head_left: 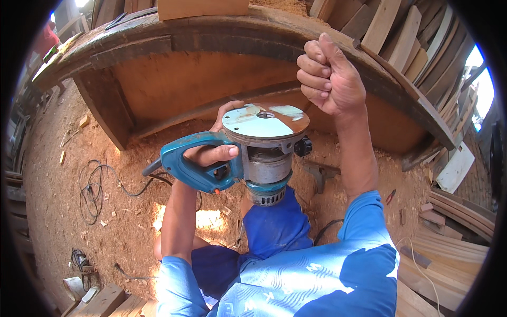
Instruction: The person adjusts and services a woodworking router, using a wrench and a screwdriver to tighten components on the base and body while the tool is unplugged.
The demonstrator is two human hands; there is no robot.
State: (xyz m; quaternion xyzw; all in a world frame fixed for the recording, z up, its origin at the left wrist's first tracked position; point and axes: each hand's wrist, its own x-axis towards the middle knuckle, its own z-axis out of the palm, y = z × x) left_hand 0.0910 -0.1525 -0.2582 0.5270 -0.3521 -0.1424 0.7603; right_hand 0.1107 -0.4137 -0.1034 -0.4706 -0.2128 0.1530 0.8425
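Observation:
My left hand (212, 154) is wrapped around the teal D-shaped handle of a router (269, 170). The tool is upside down, its motor end with vent slots pointing at the floor. Its round base plate (248, 122) faces up, pale mint with brown worn patches and a hole in the middle. A black knob (303, 146) sticks out on the base's right side. Up and to the right, my right hand (331, 79) is raised apart from the router, fingers curled into a fist and thumb pointing up. Nothing shows in it.
A long wooden workbench (222, 43) spans the far side, a wood block (203, 8) on top. Boards (404, 39) lean at the far right, and planks (449, 259) lie at the near right. On the sawdust-covered floor are a black cord (91, 195) and pliers (391, 197).

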